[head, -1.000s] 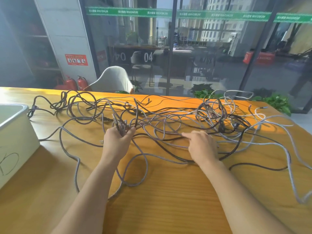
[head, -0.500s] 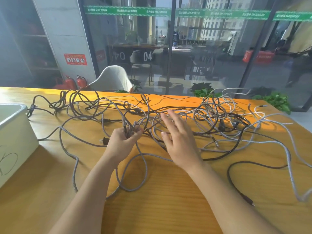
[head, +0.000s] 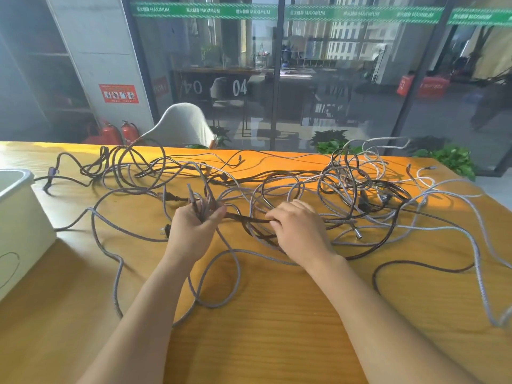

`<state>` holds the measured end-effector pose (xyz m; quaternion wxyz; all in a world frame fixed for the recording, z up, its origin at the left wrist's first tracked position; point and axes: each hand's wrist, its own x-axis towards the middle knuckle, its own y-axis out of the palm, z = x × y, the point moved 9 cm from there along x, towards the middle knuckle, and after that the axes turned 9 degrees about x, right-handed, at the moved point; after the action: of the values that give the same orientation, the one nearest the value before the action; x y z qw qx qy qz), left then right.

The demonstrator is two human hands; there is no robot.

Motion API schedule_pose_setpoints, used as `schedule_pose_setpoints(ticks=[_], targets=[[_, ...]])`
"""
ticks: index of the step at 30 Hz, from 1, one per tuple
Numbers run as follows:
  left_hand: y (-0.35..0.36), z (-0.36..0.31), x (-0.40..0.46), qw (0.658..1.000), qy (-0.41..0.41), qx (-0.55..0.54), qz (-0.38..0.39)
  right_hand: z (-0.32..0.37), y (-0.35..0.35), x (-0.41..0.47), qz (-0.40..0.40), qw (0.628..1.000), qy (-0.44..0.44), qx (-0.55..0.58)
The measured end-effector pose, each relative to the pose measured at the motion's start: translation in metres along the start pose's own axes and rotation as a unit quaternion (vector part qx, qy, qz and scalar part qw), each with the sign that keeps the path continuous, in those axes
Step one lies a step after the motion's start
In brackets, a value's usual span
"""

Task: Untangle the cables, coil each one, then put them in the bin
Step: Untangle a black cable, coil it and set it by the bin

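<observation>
A wide tangle of grey braided and dark brown cables (head: 346,189) sprawls across the wooden table (head: 263,328). My left hand (head: 194,231) grips a bunch of grey cable loops (head: 203,203) that stick up from its fist. My right hand (head: 299,228) lies just to the right, fingers curled over a dark cable (head: 243,217) that runs between the two hands. A white bin (head: 22,217) stands at the left edge of the table, its inside mostly out of view.
A black two-pin plug (head: 166,230) lies by my left wrist. Light grey cables (head: 471,245) trail to the right edge. Behind the table stand a white chair (head: 180,126), a glass wall, green plants (head: 448,159) and red fire extinguishers (head: 127,131).
My right hand has come down from open above the tangle and closed on the dark cable beside my left hand. The left hand keeps its bunch of loops.
</observation>
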<state>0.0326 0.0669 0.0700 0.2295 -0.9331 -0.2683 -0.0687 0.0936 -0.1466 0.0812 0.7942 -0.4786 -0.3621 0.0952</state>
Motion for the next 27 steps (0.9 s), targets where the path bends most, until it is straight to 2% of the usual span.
schedule_pose_setpoints(ticks=[2,4,7,9,11,15,18,21,23,25,27], targets=[[-0.002,0.003,0.001,1.0,-0.004,0.004,-0.013,-0.003,0.001,-0.005,0.033,0.999,0.001,0.03],[-0.004,0.006,0.002,1.0,-0.007,0.01,-0.021,-0.01,0.0,-0.009,0.03,0.997,0.025,0.069],[-0.007,0.01,0.004,0.999,-0.015,0.023,-0.036,-0.036,-0.02,-0.012,-0.071,0.982,0.112,0.134],[-0.011,0.015,0.006,0.998,-0.022,0.026,-0.048,-0.061,-0.043,-0.018,-0.17,0.941,0.187,0.223],[-0.013,0.02,0.009,0.997,-0.029,0.035,-0.055,-0.08,-0.062,-0.027,-0.232,0.904,0.221,0.284],[-0.014,0.027,0.013,0.995,-0.037,0.074,-0.063,-0.115,-0.094,-0.05,-0.293,0.882,0.256,0.267],[-0.021,0.025,0.013,0.99,-0.038,0.107,-0.079,-0.143,-0.102,-0.061,-0.292,0.869,0.29,0.275],[-0.022,0.018,0.011,0.983,-0.023,0.167,-0.072,-0.151,-0.098,-0.064,-0.204,0.893,0.307,0.259],[-0.016,0.013,0.011,0.975,-0.001,0.22,-0.041,-0.141,-0.1,-0.065,-0.166,0.923,0.298,0.178],[-0.013,0.007,0.008,0.967,0.018,0.255,-0.016,-0.117,-0.111,-0.059,-0.191,0.953,0.23,0.052],[-0.011,0.002,0.0,0.973,0.015,0.228,0.009,-0.07,-0.114,-0.045,-0.219,0.972,0.083,-0.023]])
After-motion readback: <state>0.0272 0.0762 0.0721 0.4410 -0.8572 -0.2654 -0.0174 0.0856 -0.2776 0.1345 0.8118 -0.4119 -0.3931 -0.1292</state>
